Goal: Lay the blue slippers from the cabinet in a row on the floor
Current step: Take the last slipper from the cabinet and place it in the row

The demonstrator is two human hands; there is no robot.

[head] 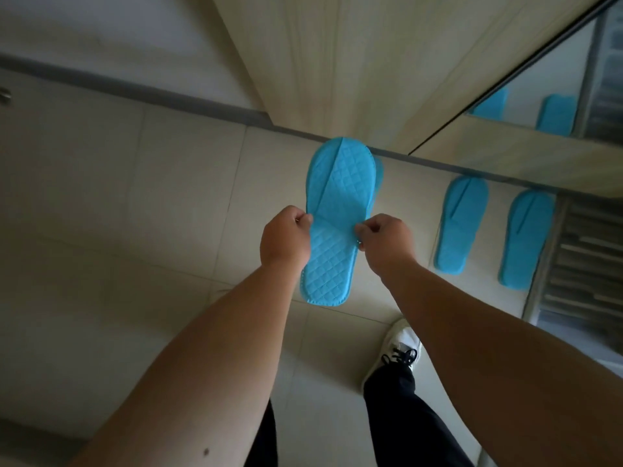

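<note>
Both hands pinch the same blue slipper (337,217) at its waist: the left hand (286,238) curls closed on its left edge, the right hand (386,240) closes on the right edge. Held above the tiled floor (135,203), the slipper shows its quilted face, toe pointing away toward a pale wooden cabinet door (337,62). A second blue edge peeks out behind its right side. To the right, two more blue slippers (462,224) (526,241) lie side by side on the floor, close to a mirror (553,79) that reflects them. Below, a white sneaker (403,345) with black laces stands on the tiles.
</note>
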